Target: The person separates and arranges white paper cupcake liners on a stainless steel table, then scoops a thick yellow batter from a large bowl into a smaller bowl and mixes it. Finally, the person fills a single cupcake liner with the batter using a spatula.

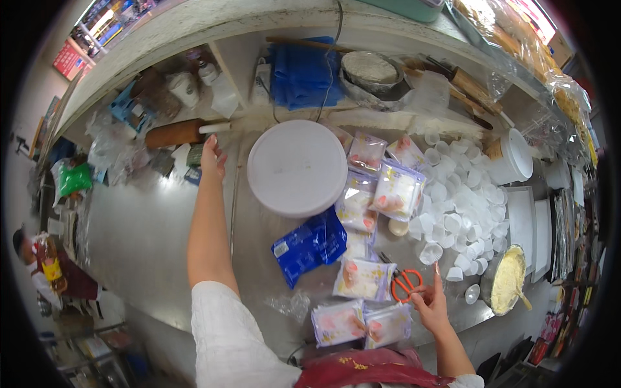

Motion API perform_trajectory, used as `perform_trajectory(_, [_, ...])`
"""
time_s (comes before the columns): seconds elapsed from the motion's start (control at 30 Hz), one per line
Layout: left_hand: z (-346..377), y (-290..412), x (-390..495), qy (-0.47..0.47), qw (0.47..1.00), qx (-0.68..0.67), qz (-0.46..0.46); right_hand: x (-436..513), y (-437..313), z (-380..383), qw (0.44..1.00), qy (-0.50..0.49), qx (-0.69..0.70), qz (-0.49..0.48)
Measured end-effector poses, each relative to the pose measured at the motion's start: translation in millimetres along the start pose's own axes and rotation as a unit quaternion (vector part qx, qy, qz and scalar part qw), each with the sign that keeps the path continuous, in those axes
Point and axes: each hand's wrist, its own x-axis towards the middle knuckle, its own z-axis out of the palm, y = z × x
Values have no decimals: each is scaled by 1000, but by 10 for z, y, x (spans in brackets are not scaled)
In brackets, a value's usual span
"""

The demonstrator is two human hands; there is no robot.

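My left hand (213, 157) is stretched towards the back of the metal table, near the white handle of a wooden rolling pin (174, 134); it seems to hold nothing. At the front right, my right hand (431, 305) touches the orange handles of a pair of scissors (406, 286); whether the fingers grip them is unclear. Left of the scissors lie printed plastic packets (364, 279), with more packets (399, 189) stacked further back. A crumpled blue bag (310, 245) rests beside them, against a round white lidded tub (297, 167).
Many white paper cups (453, 223) are heaped at the right, beside a metal bowl of pale yellow mixture (507, 281). Behind the table, a shelf holds folded blue cloth (303, 72) and a floury bowl (371, 70). A person (73, 276) stands at the far left.
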Motion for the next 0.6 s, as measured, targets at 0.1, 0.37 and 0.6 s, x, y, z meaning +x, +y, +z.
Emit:
perform_trajectory(0.1, [228, -128, 623, -11, 999, -49, -15, 200, -70, 183, 1000, -4, 20, 19])
perform_trajectory(0.37, [506, -37, 1334, -101, 981, -142, 80, 413, -108, 356, 997, 11, -67, 19])
perform_trajectory(0.6, [-271, -180, 408, 159, 955, 169, 186, 184, -75, 292, 993, -19, -116, -22])
